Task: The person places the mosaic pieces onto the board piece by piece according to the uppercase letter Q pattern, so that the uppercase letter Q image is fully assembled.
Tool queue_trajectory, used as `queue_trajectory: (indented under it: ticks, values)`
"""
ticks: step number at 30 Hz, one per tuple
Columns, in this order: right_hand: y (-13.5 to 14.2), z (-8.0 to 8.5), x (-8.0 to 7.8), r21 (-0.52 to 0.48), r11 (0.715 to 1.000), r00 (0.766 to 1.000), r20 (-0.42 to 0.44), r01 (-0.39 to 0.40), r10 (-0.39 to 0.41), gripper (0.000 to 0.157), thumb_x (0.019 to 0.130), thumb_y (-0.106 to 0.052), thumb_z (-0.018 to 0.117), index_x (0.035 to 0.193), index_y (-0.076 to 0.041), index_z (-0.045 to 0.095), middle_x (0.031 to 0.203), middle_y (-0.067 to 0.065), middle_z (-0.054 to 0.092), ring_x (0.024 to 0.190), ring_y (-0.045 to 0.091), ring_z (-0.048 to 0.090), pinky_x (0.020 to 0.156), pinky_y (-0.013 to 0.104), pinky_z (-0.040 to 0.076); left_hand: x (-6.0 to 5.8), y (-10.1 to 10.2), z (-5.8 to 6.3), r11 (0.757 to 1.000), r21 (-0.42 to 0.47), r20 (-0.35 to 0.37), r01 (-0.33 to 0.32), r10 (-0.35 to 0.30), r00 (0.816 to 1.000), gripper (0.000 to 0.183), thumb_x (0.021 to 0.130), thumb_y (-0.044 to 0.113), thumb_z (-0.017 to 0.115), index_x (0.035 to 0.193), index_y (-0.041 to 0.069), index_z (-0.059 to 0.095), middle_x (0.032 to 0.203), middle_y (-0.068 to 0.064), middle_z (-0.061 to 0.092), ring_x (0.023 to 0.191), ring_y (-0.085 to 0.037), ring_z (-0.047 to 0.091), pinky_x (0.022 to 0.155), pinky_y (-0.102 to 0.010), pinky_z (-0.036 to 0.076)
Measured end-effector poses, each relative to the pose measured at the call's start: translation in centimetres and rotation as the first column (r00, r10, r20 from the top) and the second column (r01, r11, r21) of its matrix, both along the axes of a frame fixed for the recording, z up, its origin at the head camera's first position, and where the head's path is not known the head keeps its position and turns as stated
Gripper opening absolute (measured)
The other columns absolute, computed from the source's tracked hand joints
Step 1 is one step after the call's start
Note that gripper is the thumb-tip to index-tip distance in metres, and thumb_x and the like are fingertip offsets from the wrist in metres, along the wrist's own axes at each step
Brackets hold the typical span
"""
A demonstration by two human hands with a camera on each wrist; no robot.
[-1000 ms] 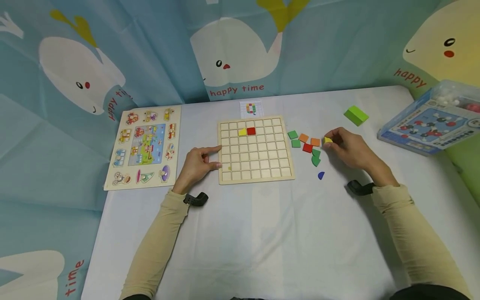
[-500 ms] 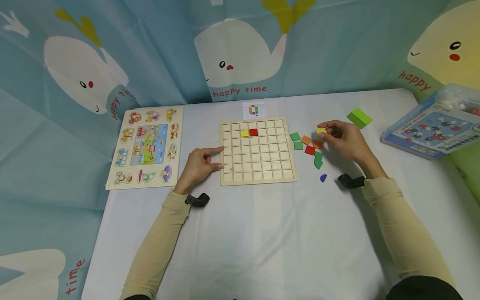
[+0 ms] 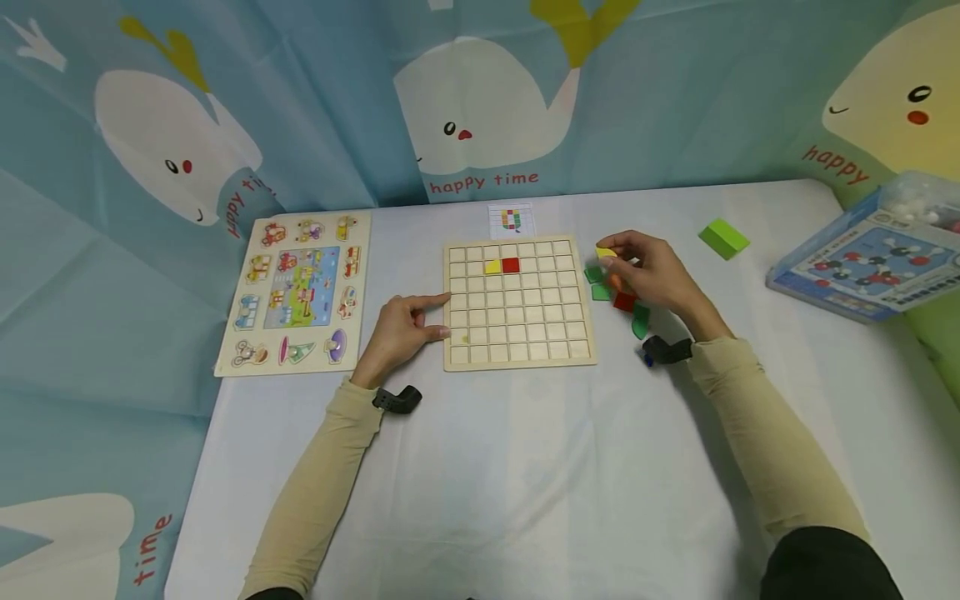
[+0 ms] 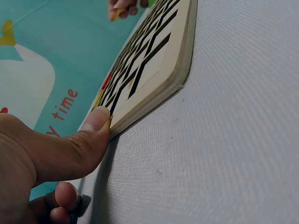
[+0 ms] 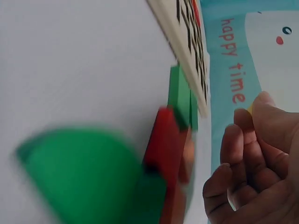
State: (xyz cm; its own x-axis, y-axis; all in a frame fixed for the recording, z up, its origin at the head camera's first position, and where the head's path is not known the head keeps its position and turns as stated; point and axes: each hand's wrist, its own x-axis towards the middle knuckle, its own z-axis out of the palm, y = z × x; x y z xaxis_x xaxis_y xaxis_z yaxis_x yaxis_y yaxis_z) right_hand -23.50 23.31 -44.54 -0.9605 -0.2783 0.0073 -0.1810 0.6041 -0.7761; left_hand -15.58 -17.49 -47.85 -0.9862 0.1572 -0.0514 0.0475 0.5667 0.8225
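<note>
1. Backdrop (image 3: 315,100): blue-green sheeting with folds, greener toward the right; apparently hanging fabric, though the head view is too soft to confirm the material.
2. Printed whales (image 3: 495,92): white bodies with a red cheek spot and olive-yellow tail; the one at far right is pale yellow.
3. Lettering (image 3: 483,182): "happy time" in red, near the whales.
4. Counter (image 3: 487,483): white, finely textured covering, faintly creased, its far edge beside the backdrop.
5. Light: diffuse, casting soft grey shadows on the counter.

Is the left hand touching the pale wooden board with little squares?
Touching. In the left wrist view, the left hand has its thumb tip against the edge of the pale wooden grid board, no gap.
</note>
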Motion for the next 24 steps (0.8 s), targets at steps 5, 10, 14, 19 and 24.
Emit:
queue_trajectory:
  ticks: [5,10,14,19,24]
  values:
    - [-1.6,0.1,-0.7,0.011,0.999,0.999,0.018,-0.049,0.049,0.034,0.108,-0.025,0.063,0.134,-0.004,0.065,0.118,0.019,0.067,0.093,0.029,0.063,0.067,0.022,0.048,-0.1,0.1,0.0,1.000,-0.002,-0.004,0.004,-0.004,1.000,0.057,0.085,0.014,0.091,0.138,0.015,0.072,0.064,0.000,0.045,0.062,-0.017,0.038,0.069,-0.032,0.034]
    - [-3.0,-0.1,-1.1,0.011,0.996,0.995,0.042,-0.087,0.086,0.037,0.109,-0.028,0.062,0.136,-0.002,0.063,0.132,0.020,0.063,0.113,0.032,0.060,0.078,0.020,0.045,-0.1,0.2,0.1,1.000,-0.001,0.001,0.007,-0.007,1.000,0.057,0.084,0.014,0.091,0.138,0.015,0.073,0.064,0.000,0.045,0.063,-0.017,0.039,0.066,-0.031,0.033]
    - [-3.9,-0.4,-1.5,-0.001,0.995,0.993,0.055,-0.104,0.104,0.038,0.110,-0.029,0.061,0.138,-0.003,0.062,0.133,0.020,0.063,0.114,0.032,0.058,0.080,0.025,0.045,-0.1,0.2,0.2,1.000,-0.002,0.004,0.003,-0.003,1.000,0.057,0.084,0.014,0.091,0.138,0.015,0.073,0.064,0.000,0.046,0.063,-0.016,0.039,0.066,-0.030,0.033]
    - [-5.2,-0.5,-1.8,-0.003,0.993,0.991,0.075,-0.114,0.114,0.038,0.109,-0.027,0.063,0.139,-0.004,0.062,0.133,0.019,0.063,0.115,0.033,0.058,0.087,0.038,0.045,0.0,0.2,0.4,1.000,0.006,0.012,0.002,-0.002,1.000,0.056,0.085,0.014,0.091,0.137,0.014,0.073,0.063,0.000,0.046,0.059,-0.015,0.038,0.060,-0.027,0.033]
    - [-6.3,-0.3,-2.0,-0.001,0.991,0.988,0.075,-0.136,0.136,0.036,0.108,-0.023,0.064,0.137,-0.002,0.062,0.134,0.020,0.062,0.117,0.035,0.059,0.095,0.047,0.044,0.0,0.1,0.4,1.000,0.007,0.019,0.002,-0.002,1.000,0.057,0.085,0.013,0.091,0.138,0.014,0.072,0.063,0.000,0.045,0.059,-0.014,0.037,0.059,-0.026,0.032]
